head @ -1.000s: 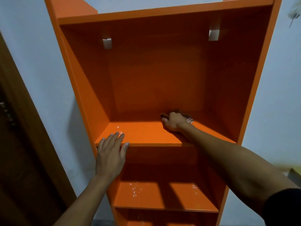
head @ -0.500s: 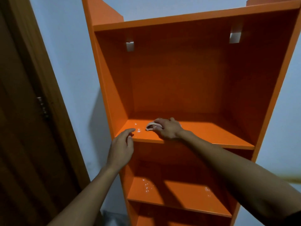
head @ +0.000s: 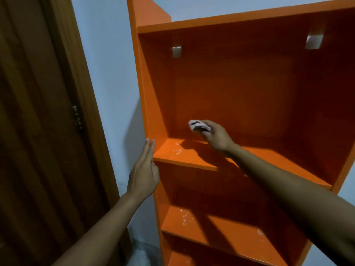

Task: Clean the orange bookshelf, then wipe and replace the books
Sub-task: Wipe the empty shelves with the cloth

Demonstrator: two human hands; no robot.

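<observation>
The orange bookshelf (head: 240,89) stands against a pale wall, its compartments bare of books. My right hand (head: 217,136) reaches into the upper compartment and grips a small white cloth (head: 197,126), held at the back panel just above the shelf board (head: 184,156). Wet droplets glisten on that board near its left end and on the shelf below (head: 194,221). My left hand (head: 143,173) lies flat, fingers together, against the outer left side panel at the level of the upper shelf board. No books are in view.
A dark brown wooden door (head: 38,131) with a hinge (head: 76,118) fills the left side. Pale wall (head: 107,73) shows between door and bookshelf. Two white brackets (head: 176,51) sit high on the back panel.
My right hand with the cloth lifted from the shelf board up to the back panel. My left hand slid from the board's front edge to the outer left side. The view swung left.
</observation>
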